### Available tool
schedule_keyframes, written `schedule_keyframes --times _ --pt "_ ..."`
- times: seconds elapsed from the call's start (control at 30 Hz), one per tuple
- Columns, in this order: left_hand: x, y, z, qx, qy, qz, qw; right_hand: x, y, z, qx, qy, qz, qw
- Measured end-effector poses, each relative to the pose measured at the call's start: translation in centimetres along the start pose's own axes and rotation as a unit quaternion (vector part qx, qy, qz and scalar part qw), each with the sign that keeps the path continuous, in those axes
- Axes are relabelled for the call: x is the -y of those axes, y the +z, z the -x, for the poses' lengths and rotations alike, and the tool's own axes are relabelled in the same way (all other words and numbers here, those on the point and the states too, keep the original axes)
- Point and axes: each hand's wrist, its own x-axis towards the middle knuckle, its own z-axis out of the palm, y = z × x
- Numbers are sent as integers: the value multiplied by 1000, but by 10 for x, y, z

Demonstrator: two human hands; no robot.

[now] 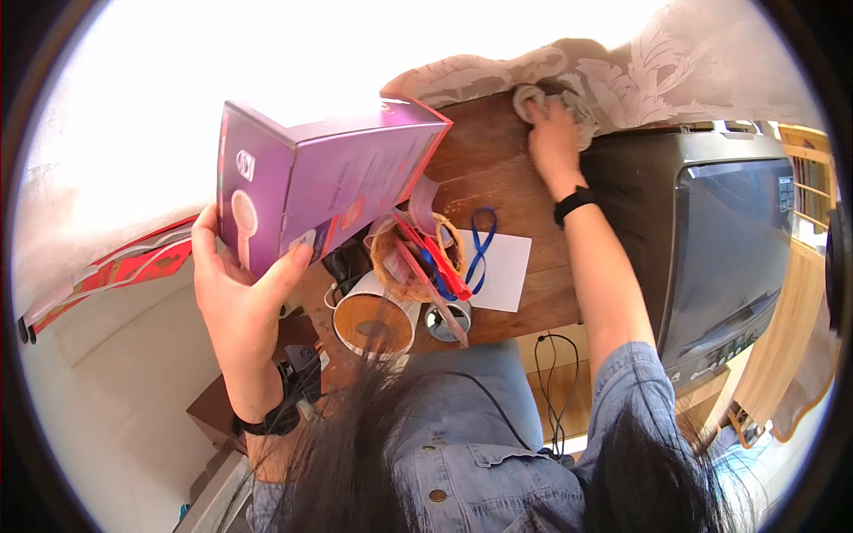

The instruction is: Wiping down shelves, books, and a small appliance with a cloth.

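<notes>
A purple cardboard box [360,180] with a microphone pictured on its side is gripped from below by my left hand [243,293], raised over the left part of the table. At the table's far edge, my right hand [556,136] presses on a crumpled light cloth [583,110]. The cloth lies beside the patterned curtain. Between my arms stands a small woven basket [393,266] with red packets and a blue ribbon [481,246]. Close by are a white cylinder with a wooden-looking top [373,323], a round metal tin [436,323] and a white sheet [510,273].
The wooden table [493,153] meets a large dark appliance [726,240] with a glossy front on the right. A patterned curtain [686,73] hangs along the back. Black cables [560,393] dangle below the table's near edge. A red item with white cords [140,273] lies at the left.
</notes>
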Motion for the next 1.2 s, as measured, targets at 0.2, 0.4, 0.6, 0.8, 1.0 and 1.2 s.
schedule_keyframes --times 0.2,0.4,0.6,0.8,1.0,1.2 --pt "-2 39 -20 17 43 -137 989 67 -7 81 121 -177 -96 972" --pt "7 73 -31 36 115 -310 943 2 -20 95 62 -119 -123 983" --pt "48 108 -37 101 137 -356 919 -30 -26 64 -16 -9 -105 994" --pt "50 103 -39 120 92 -346 926 -29 -64 147 124 -166 -133 969" --pt "51 105 -28 130 83 -344 926 -41 -82 239 145 -93 -154 973" --pt "31 74 3 79 152 -366 915 -14 -86 308 135 -10 -126 983"
